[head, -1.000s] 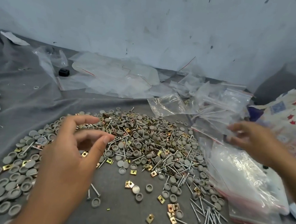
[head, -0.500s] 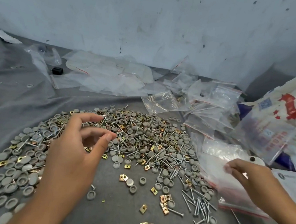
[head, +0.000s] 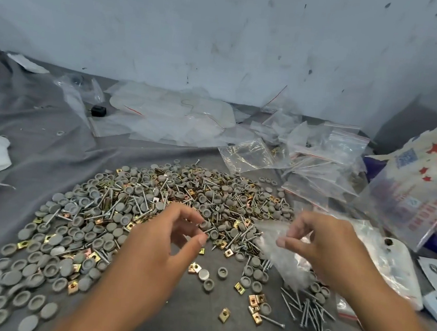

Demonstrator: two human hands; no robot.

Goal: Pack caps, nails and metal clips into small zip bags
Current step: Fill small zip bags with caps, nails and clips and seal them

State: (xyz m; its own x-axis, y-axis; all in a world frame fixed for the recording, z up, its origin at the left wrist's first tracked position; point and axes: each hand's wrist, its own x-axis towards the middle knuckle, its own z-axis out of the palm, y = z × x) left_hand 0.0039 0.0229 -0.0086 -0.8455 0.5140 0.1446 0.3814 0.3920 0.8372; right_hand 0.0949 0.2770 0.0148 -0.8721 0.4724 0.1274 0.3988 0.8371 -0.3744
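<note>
Right hand [head: 330, 247] is pinching 1 clear zip bag [head: 281, 248], its long axis seemingly running from upper left to lower right, above the nails [head: 304, 309]. Left hand [head: 160, 243] is hovering, fingers curled, apparently empty.

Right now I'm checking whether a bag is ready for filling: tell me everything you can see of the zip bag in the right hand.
The zip bag is small, clear, crinkled plastic, blurred. The right hand pinches its upper edge with curled fingers; it hangs above the pile of caps, nails and clips. It looks empty. Whether its mouth is open cannot be told.
</note>
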